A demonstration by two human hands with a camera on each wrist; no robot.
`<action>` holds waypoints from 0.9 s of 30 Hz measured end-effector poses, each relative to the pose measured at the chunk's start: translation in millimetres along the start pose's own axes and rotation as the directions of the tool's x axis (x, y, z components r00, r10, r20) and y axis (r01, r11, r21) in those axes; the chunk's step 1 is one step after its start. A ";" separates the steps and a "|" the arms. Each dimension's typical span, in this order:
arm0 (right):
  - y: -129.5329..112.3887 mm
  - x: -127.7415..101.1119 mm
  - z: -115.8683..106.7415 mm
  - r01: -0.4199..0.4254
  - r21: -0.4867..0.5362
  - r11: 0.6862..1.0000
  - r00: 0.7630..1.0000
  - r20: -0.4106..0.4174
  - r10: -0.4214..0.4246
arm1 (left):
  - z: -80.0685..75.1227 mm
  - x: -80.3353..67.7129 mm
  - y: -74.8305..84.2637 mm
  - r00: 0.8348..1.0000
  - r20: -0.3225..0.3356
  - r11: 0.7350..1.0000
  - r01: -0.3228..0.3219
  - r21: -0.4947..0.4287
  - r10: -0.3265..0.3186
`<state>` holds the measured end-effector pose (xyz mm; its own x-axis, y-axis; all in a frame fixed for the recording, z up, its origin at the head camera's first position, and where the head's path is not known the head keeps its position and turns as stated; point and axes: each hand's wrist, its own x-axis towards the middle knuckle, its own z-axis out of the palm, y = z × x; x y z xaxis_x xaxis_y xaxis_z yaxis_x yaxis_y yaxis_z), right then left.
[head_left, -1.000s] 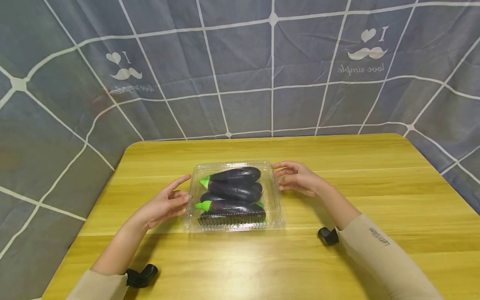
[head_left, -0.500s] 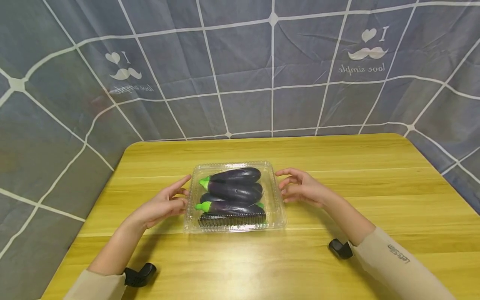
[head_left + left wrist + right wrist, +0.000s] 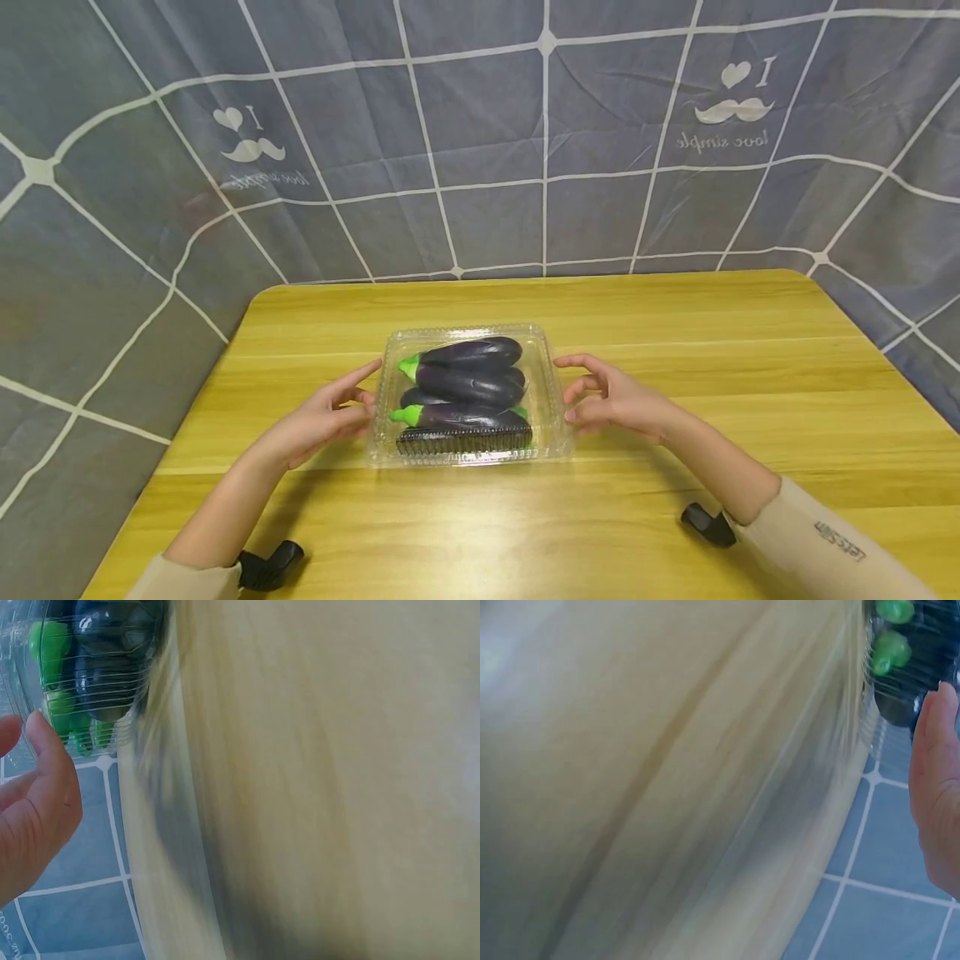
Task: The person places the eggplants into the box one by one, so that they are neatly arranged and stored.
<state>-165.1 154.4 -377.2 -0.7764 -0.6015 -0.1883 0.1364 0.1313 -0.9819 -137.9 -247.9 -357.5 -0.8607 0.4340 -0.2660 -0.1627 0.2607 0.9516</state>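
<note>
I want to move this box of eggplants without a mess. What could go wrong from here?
1. The clear plastic box looks thin; with the left hand and right hand at its sides, a squeeze may buckle it or pop the lid.
2. The eggplants are piled up, so tilting could shift them to one end.
3. The wooden table looks smooth, so the box may slide.

One clear plastic box, four eggplants, one black comb, one wooden table.

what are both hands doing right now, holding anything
Left hand: open, fingers at the left edge of the clear box, gripping nothing.
Right hand: open, beside its right edge.
</note>
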 end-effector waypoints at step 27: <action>1.7 -14.8 23.9 -0.028 0.020 0.999 0.998 0.049 0.027 | -1.0 -7.7 -0.3 0.973 0.228 0.999 0.044 -0.017 -0.039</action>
<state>-138.6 144.7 -376.5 -0.7411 -0.6358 -0.2159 0.1707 0.1327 -0.9764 -131.7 -252.1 -355.6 -0.7209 0.6087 -0.3312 -0.2091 0.2646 0.9414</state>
